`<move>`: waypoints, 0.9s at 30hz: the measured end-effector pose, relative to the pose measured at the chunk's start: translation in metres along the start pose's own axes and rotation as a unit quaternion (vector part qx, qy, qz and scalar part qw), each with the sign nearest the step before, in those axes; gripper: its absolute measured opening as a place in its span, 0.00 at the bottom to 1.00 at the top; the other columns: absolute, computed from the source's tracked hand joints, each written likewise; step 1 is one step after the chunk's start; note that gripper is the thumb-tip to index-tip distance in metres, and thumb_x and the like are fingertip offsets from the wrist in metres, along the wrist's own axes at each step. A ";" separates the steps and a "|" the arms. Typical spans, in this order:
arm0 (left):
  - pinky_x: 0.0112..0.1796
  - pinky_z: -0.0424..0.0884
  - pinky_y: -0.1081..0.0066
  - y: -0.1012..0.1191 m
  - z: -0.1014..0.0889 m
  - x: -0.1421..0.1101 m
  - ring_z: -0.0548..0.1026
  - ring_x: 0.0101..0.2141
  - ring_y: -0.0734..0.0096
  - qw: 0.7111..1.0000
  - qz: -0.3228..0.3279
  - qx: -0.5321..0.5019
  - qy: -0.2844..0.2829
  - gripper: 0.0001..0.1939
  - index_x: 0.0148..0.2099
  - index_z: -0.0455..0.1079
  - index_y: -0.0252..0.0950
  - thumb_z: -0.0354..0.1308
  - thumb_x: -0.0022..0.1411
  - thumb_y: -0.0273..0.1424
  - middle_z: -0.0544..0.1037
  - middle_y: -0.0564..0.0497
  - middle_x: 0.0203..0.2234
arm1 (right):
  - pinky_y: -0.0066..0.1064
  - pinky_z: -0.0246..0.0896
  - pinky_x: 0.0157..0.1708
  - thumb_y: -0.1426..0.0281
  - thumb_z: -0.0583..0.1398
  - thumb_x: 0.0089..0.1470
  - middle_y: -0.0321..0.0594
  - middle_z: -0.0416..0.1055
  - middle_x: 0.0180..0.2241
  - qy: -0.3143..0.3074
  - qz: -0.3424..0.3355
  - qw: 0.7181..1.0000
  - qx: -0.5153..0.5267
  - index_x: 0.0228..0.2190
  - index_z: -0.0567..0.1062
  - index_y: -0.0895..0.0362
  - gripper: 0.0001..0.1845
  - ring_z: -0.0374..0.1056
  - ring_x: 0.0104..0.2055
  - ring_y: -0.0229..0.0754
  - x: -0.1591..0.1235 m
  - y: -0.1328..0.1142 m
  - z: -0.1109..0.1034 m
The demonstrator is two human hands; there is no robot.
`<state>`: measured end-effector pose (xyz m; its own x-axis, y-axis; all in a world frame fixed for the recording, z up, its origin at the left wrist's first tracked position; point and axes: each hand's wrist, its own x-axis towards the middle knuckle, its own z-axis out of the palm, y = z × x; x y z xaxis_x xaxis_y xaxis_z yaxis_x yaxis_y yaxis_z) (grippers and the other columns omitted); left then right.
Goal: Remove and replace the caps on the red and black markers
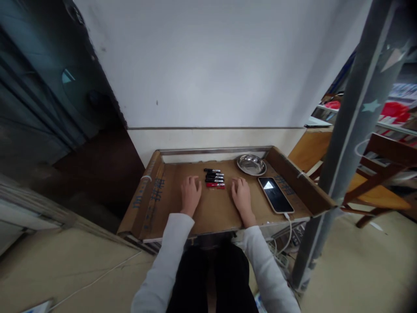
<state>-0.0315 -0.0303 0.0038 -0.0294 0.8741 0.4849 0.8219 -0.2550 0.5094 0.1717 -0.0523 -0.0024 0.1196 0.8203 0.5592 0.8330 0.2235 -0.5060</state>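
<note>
My left hand (191, 192) rests on the cardboard-covered tabletop (215, 213), palm down, fingers loosely bent and the thumb apart. On the other side, my right hand (241, 195) lies in much the same pose, with nothing in it. Between the two hands is a small stack of markers in a row: several black markers (214, 175) toward the back and red marker (215, 185) at the front. Neither hand touches them. A round shiny metal dish (251, 164) stands at the back right, beyond my right hand.
A phone (276, 195) with a white charging cable (289, 230) lies right of my right hand. Raised cardboard flaps (302, 187) edge the table's sides. Behind is a white wall (208, 65); a grey metal post (350, 130) and wooden chair (374, 187) stand to the right.
</note>
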 end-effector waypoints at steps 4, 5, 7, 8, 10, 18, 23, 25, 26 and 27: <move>0.46 0.60 0.51 -0.005 0.003 -0.002 0.63 0.50 0.50 0.989 -0.128 0.055 0.052 0.15 0.47 0.62 0.33 0.47 0.57 0.26 0.66 0.37 0.47 | 0.41 0.54 0.45 0.71 0.49 0.55 0.54 0.65 0.43 -0.007 0.051 0.995 -0.087 0.40 0.69 0.61 0.14 0.60 0.45 0.49 -0.003 0.008 0.007; 0.46 0.59 0.51 -0.006 0.004 -0.003 0.62 0.50 0.50 0.989 -0.125 0.061 0.045 0.15 0.47 0.62 0.32 0.46 0.57 0.25 0.65 0.36 0.47 | 0.41 0.54 0.44 0.71 0.49 0.54 0.54 0.65 0.42 -0.010 0.053 0.993 -0.104 0.39 0.69 0.61 0.13 0.60 0.44 0.50 -0.003 0.009 0.009; 0.46 0.58 0.51 -0.006 0.006 -0.003 0.62 0.50 0.50 0.991 -0.108 0.074 0.030 0.15 0.47 0.62 0.32 0.45 0.57 0.25 0.66 0.36 0.47 | 0.40 0.54 0.41 0.72 0.50 0.53 0.53 0.66 0.39 -0.006 0.050 0.990 -0.129 0.37 0.69 0.61 0.11 0.60 0.41 0.49 -0.003 0.009 0.011; 0.46 0.58 0.51 -0.006 0.007 -0.003 0.63 0.49 0.50 0.991 -0.104 0.082 0.028 0.14 0.46 0.62 0.32 0.45 0.57 0.25 0.66 0.36 0.46 | 0.40 0.53 0.41 0.72 0.50 0.53 0.52 0.66 0.38 -0.003 0.048 0.989 -0.139 0.36 0.69 0.60 0.10 0.60 0.40 0.49 -0.002 0.009 0.012; 0.45 0.59 0.52 -0.006 0.007 -0.003 0.64 0.48 0.50 0.989 -0.106 0.096 0.032 0.14 0.46 0.62 0.32 0.45 0.57 0.25 0.67 0.37 0.44 | 0.40 0.53 0.40 0.72 0.51 0.52 0.53 0.66 0.37 -0.003 0.051 0.987 -0.155 0.35 0.68 0.60 0.09 0.60 0.40 0.50 -0.001 0.007 0.012; 0.44 0.59 0.56 -0.004 0.007 -0.002 0.64 0.46 0.53 0.982 -0.125 0.139 0.025 0.13 0.45 0.62 0.34 0.46 0.58 0.27 0.67 0.40 0.43 | 0.37 0.50 0.39 0.71 0.49 0.54 0.52 0.65 0.39 -0.046 0.080 0.972 -0.215 0.37 0.67 0.61 0.11 0.59 0.42 0.49 0.000 0.002 0.009; 0.43 0.60 0.57 -0.003 0.006 -0.002 0.64 0.45 0.54 0.979 -0.130 0.156 0.024 0.12 0.45 0.62 0.34 0.47 0.57 0.26 0.68 0.42 0.43 | 0.36 0.49 0.40 0.70 0.49 0.55 0.51 0.65 0.41 -0.071 0.092 0.965 -0.234 0.39 0.67 0.61 0.12 0.59 0.43 0.49 0.001 -0.001 0.008; 0.43 0.60 0.57 -0.004 0.005 -0.001 0.65 0.45 0.54 0.981 -0.132 0.137 0.029 0.11 0.44 0.63 0.34 0.48 0.57 0.26 0.68 0.42 0.42 | 0.36 0.49 0.39 0.71 0.49 0.55 0.51 0.65 0.41 -0.068 0.087 0.967 -0.229 0.39 0.67 0.61 0.12 0.59 0.42 0.49 0.001 -0.001 0.007; 0.43 0.60 0.57 -0.005 0.005 -0.001 0.65 0.45 0.54 0.984 -0.129 0.116 0.031 0.10 0.43 0.63 0.35 0.48 0.57 0.26 0.69 0.43 0.41 | 0.36 0.49 0.39 0.71 0.49 0.55 0.51 0.65 0.41 -0.065 0.085 0.968 -0.227 0.39 0.67 0.61 0.12 0.59 0.42 0.49 0.001 -0.001 0.007; 0.44 0.61 0.57 -0.005 0.004 -0.001 0.66 0.44 0.56 0.989 -0.117 0.084 0.030 0.09 0.42 0.64 0.35 0.48 0.57 0.25 0.69 0.43 0.40 | 0.36 0.50 0.39 0.71 0.49 0.55 0.51 0.65 0.41 -0.062 0.084 0.969 -0.225 0.39 0.67 0.61 0.12 0.59 0.42 0.49 0.001 -0.001 0.007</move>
<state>-0.0338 -0.0280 -0.0021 -0.2599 0.8741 0.4105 0.8710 0.0286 0.4905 0.1672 -0.0483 -0.0060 0.2308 0.8881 0.3976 0.9619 -0.1468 -0.2305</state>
